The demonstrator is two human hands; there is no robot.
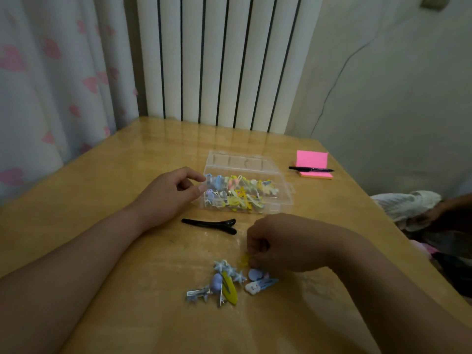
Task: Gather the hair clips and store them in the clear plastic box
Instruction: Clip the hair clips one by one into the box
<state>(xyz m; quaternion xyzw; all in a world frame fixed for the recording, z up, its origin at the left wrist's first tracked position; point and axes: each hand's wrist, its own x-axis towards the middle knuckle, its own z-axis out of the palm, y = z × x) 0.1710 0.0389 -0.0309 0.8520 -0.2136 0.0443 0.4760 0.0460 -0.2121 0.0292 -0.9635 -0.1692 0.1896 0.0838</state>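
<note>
A clear plastic box [282, 180] stands open in the middle of the table, with several pastel hair clips [236, 191] inside. My left hand [168, 194] touches the box's left end, thumb and forefinger at its corner. Between the box and me lies a long black clip [210, 225]. A small heap of loose clips [226, 283], blue, yellow and lilac, lies close to me. My right hand [281, 242] hovers just above the heap's right side with curled fingers pinching a small yellow clip [244, 260].
Pink sticky notes [313, 163] with a black pen [310, 169] across them sit at the table's far right. Beyond the table's [102, 200] far edge is a white radiator [217, 60], a curtain hangs at left. Cloth lies off the right edge.
</note>
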